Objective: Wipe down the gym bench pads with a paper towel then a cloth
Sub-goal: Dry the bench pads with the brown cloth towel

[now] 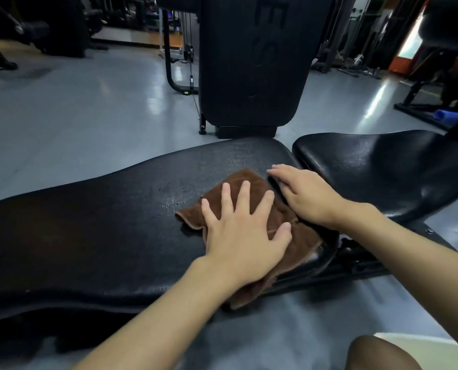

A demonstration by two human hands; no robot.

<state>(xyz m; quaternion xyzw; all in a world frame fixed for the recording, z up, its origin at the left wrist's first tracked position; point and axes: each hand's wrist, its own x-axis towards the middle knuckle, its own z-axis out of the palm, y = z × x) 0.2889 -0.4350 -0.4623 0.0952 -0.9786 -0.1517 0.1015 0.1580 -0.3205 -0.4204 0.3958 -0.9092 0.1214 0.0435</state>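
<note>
A brown cloth (pixel 251 185) lies spread on the right end of the long black bench pad (pixel 102 222), with one corner hanging over the near edge. My left hand (pixel 243 231) presses flat on the cloth, fingers spread. My right hand (pixel 302 193) lies palm down on the cloth's right side, at the pad's end beside the gap. The smaller black seat pad (pixel 398 169) sits to the right, bare. The long pad's surface looks wet and speckled around the cloth. No paper towel is in view.
An upright black padded machine (pixel 251 62) stands just behind the bench. The bench's metal frame (pixel 356 263) shows under the gap. Grey gym floor (pixel 75 116) surrounds it, with other equipment at the back. My knee (pixel 377 353) is at the lower right.
</note>
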